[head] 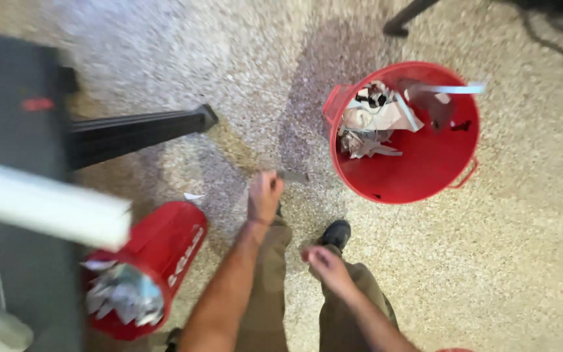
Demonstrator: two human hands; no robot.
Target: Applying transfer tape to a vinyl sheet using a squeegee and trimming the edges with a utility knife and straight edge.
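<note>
I am looking down at a speckled floor, my legs and a black shoe (pixel 335 233). My left hand (pixel 264 195) reaches forward in a fist, and a small grey scrap (pixel 292 175) sticks out of it to the right. My right hand (pixel 322 264) hangs lower over my right thigh, blurred, with the fingers curled and nothing visible in it. A red bucket (pixel 425 176) stands upright ahead and to the right of my left hand, with crumpled paper scraps (pixel 376 120) in its far left side.
A second red bucket (pixel 164 244) leans at the lower left, stuffed with paper scraps (pixel 122 296). A black stand leg (pixel 138 133) runs across the floor at the left, under a white bar (pixel 47 205) and a dark panel (pixel 8 111). Another black leg (pixel 405 18) and cables (pixel 555 29) lie at the top right.
</note>
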